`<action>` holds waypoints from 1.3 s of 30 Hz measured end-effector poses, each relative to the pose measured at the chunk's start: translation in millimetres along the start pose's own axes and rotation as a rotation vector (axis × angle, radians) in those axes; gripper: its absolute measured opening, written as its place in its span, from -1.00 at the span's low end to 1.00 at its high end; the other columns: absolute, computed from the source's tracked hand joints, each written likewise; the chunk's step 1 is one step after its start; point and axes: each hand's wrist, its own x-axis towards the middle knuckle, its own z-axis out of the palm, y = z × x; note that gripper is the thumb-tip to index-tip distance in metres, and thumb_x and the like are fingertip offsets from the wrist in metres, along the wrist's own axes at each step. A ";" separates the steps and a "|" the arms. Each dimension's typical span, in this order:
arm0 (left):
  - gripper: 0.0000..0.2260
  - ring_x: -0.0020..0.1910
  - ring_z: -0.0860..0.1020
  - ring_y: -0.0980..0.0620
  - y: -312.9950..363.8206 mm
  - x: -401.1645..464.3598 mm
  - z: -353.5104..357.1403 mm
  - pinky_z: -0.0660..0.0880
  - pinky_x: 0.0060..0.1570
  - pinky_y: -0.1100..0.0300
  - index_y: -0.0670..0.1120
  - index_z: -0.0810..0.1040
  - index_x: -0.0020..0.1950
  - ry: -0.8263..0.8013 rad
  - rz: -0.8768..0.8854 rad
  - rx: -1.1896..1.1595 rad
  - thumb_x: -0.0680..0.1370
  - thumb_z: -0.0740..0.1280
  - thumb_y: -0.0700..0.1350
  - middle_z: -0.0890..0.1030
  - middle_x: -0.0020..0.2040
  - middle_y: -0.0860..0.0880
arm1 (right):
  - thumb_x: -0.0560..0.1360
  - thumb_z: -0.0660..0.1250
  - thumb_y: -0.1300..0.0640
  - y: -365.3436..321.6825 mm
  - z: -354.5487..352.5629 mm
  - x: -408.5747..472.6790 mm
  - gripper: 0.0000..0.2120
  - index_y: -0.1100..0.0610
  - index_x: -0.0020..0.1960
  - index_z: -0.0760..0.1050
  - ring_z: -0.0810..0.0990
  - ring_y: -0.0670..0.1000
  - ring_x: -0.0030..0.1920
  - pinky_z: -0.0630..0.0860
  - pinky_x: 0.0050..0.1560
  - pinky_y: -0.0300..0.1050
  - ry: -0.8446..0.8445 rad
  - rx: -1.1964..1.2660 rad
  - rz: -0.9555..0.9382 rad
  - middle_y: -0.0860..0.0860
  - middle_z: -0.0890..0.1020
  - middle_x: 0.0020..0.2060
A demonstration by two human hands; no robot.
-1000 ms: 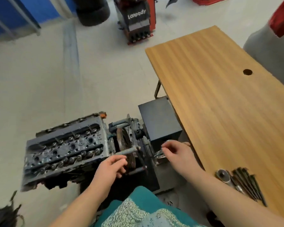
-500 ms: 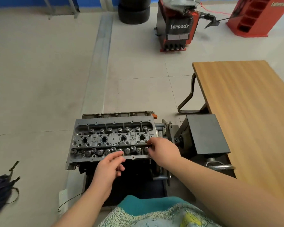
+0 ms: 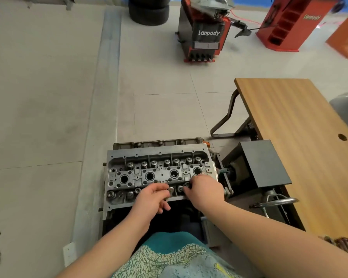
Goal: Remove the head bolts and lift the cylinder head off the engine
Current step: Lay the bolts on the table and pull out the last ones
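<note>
Two hands on the job right now, both mine, but big stuff first. Wooden table runs down the right side with a cable hole near its right edge, and some dark bolts just poke into view at its near end. Far across the floor is a red and black tire machine with "Lanpody" in white on the front, and to its right a red shelf cabinet with the same "Lanpody" name on its side. Black tires are stacked to the left of the machine.

Cylinder head is right in front of me, in the near middle, still sitting on the engine, valve springs and four round plug wells facing up. Just right of it is a black box on the stand, with a metal handle nearer to me.

My left hand is over the near edge of the head, fingers curled in with the tips bunched together; I honestly can't tell if there's anything pinched in there. My right hand rests on the near right part of the head, fingers curled down at the near valve row, and whether it's gripping something is hidden too.
</note>
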 end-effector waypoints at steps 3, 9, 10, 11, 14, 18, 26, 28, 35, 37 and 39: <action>-0.85 -0.31 0.65 -0.05 1.0 0.6 -5.7 0.47 -0.35 0.17 -0.11 0.64 0.17 -0.040 -0.023 0.017 0.63 0.37 -0.26 0.72 -0.02 -0.23 | 0.52 0.33 -0.29 -2.7 2.0 -1.6 -0.71 -0.09 -0.16 0.54 0.50 -0.06 -0.28 0.27 -0.37 -0.17 0.017 0.071 0.089 -0.14 0.52 -0.32; -0.83 -0.22 0.69 0.03 3.8 2.5 -12.2 0.60 -0.22 0.17 -0.05 0.64 0.20 -0.104 0.064 0.063 0.65 0.36 -0.22 0.70 0.06 -0.15 | 0.45 0.29 -0.35 -0.3 -14.0 -13.8 -0.65 -0.14 0.01 0.63 0.54 -0.16 -0.21 0.32 -0.35 -0.23 0.130 0.234 0.122 -0.21 0.61 -0.18; -0.80 -0.15 0.69 0.10 3.6 3.4 -13.3 0.62 -0.14 0.21 0.00 0.64 0.24 -0.091 0.154 0.185 0.65 0.37 -0.20 0.69 0.08 -0.07 | 0.44 0.26 -0.37 -0.1 -20.3 -16.9 -0.63 -0.14 0.00 0.62 0.54 -0.16 -0.19 0.35 -0.32 -0.23 0.167 0.221 0.082 -0.22 0.60 -0.18; -0.75 -0.05 0.66 0.17 4.5 3.4 -13.8 0.61 -0.03 0.29 0.07 0.63 0.30 -0.089 0.252 0.309 0.65 0.38 -0.16 0.67 0.13 0.03 | 0.44 0.24 -0.39 -0.7 -28.0 -20.7 -0.63 -0.15 -0.04 0.61 0.53 -0.17 -0.19 0.35 -0.30 -0.23 0.210 0.212 0.032 -0.23 0.57 -0.21; -0.59 0.20 0.47 0.39 12.8 1.5 -10.4 0.41 0.22 0.39 0.25 0.47 0.46 -0.193 0.446 0.525 0.64 0.40 -0.04 0.49 0.28 0.35 | 0.43 0.24 -0.39 -9.1 -53.7 -29.1 -0.64 -0.17 -0.08 0.62 0.53 -0.22 -0.25 0.34 -0.29 -0.33 0.290 0.277 -0.113 -0.27 0.53 -0.30; -0.86 -0.09 0.58 0.34 30.4 -3.3 -6.2 0.45 -0.16 0.45 0.22 0.57 0.04 -0.234 0.520 0.475 0.69 0.33 -0.04 0.64 -0.08 0.35 | 0.37 0.30 -0.41 -36.4 -77.6 -26.6 -0.67 -0.22 -0.07 0.62 0.61 -0.30 -0.21 0.50 -0.21 -0.34 0.134 0.497 -0.151 -0.30 0.63 -0.30; -0.79 -0.37 0.41 0.01 37.8 4.7 -51.5 0.36 -0.31 0.10 -0.08 0.53 0.32 -0.058 0.211 -0.389 0.75 0.18 -0.12 0.54 -0.24 -0.07 | 0.57 0.38 -0.20 -53.8 -53.1 -0.4 -0.82 -0.11 -0.08 0.59 0.56 -0.21 -0.33 0.43 -0.35 -0.26 -0.057 0.448 -0.037 -0.16 0.61 -0.32; -0.73 -0.40 0.32 0.06 32.3 10.0 -69.6 0.25 -0.37 0.14 -0.09 0.49 0.37 -0.009 0.117 -0.551 0.74 0.20 0.01 0.49 -0.27 -0.03 | 0.59 0.36 -0.14 -54.8 -32.0 -2.2 -0.83 -0.10 0.08 0.64 0.60 -0.10 -0.25 0.45 -0.32 -0.19 -0.173 0.207 -0.044 -0.15 0.63 -0.23; -0.50 -0.27 0.57 -0.02 10.8 4.6 -92.5 0.50 -0.22 0.05 -0.06 0.53 0.37 -0.016 -0.011 -0.777 0.65 0.21 0.30 0.65 -0.13 -0.10 | 0.58 0.26 -0.23 -71.6 5.7 -9.7 -0.70 -0.03 -0.16 0.44 0.49 0.05 -0.28 0.36 -0.33 -0.09 -0.015 -0.134 -0.139 -0.08 0.49 -0.28; -0.50 -0.22 0.62 -0.05 6.3 1.0 -94.7 0.54 -0.16 0.01 -0.06 0.56 0.35 -0.015 -0.027 -0.802 0.65 0.23 0.29 0.67 -0.08 -0.12 | 0.56 0.27 -0.31 -74.3 9.2 -10.3 -0.60 -0.01 -0.24 0.39 0.47 0.04 -0.30 0.27 -0.38 -0.11 0.013 -0.155 -0.170 -0.08 0.45 -0.32; -0.52 -0.19 0.62 -0.08 4.0 -2.3 -96.1 0.55 -0.12 -0.02 -0.09 0.55 0.35 -0.015 -0.041 -0.807 0.66 0.24 0.26 0.66 -0.06 -0.14 | 0.54 0.27 -0.35 -74.7 9.9 -7.7 -0.53 0.00 -0.29 0.34 0.48 0.03 -0.31 0.28 -0.38 -0.12 0.012 -0.147 -0.172 -0.09 0.44 -0.34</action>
